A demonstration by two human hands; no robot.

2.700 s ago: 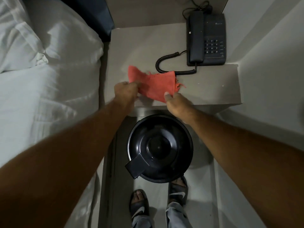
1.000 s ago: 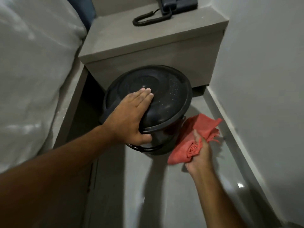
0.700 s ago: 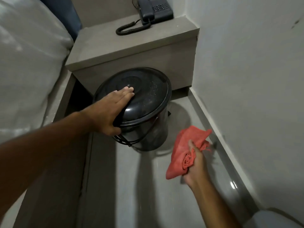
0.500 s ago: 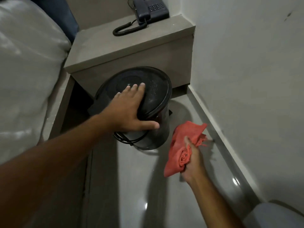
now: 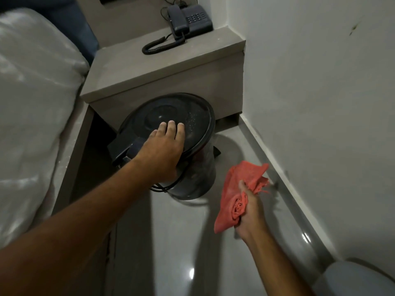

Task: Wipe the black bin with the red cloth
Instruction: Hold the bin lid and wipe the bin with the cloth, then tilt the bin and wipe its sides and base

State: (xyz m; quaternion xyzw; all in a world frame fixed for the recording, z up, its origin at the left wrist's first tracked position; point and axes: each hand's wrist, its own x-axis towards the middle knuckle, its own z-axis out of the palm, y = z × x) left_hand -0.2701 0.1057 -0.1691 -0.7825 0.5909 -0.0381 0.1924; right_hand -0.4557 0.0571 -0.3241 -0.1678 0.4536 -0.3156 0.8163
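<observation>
The black bin (image 5: 192,124) stands on the glossy floor in front of the grey nightstand, its round lid closed and speckled with dust. My left hand (image 5: 162,150) lies across the near side of the lid, fingers spread over the top and wrapping its rim. My right hand (image 5: 248,208) is to the right of the bin, apart from it, holding the bunched red cloth (image 5: 235,193), which hangs loose below and above my fist. The bin's wire handle hangs at the front under my left hand.
A grey nightstand (image 5: 162,73) behind the bin carries a dark telephone (image 5: 190,20) with a coiled cord. A white bed (image 5: 32,103) fills the left. The wall and skirting (image 5: 277,167) run close on the right. A pale rounded object (image 5: 359,278) sits at bottom right.
The cloth left the nightstand and now hangs in my right hand alone. My left hand came down on the bin lid. My right hand with the cloth drew slightly away from the bin.
</observation>
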